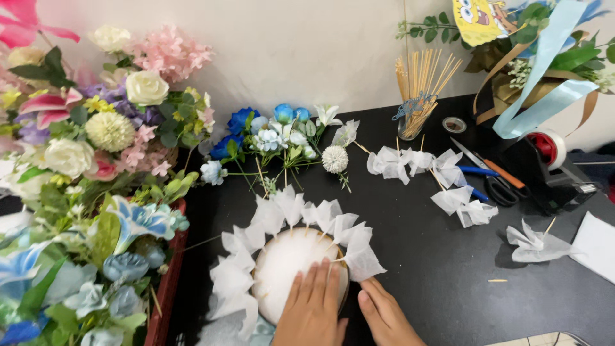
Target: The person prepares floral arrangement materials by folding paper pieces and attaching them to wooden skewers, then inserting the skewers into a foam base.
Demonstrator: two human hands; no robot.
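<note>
A round white foam disc (285, 266) lies on the black table (423, 256), ringed by white tissue puffs on thin sticks (291, 208). My left hand (312, 304) rests flat on the disc's near side, fingers together. My right hand (384, 314) sits beside the disc's right edge, just below a tissue puff (362, 259) stuck into the rim; its fingers are not around anything I can see.
Loose tissue puffs (442, 179) and blue and white artificial flowers (275, 138) lie further back. A glass of wooden skewers (416, 96), scissors and pliers (490, 179), a tape dispenser (554, 166), and a big mixed bouquet (83, 173) at left surround the work.
</note>
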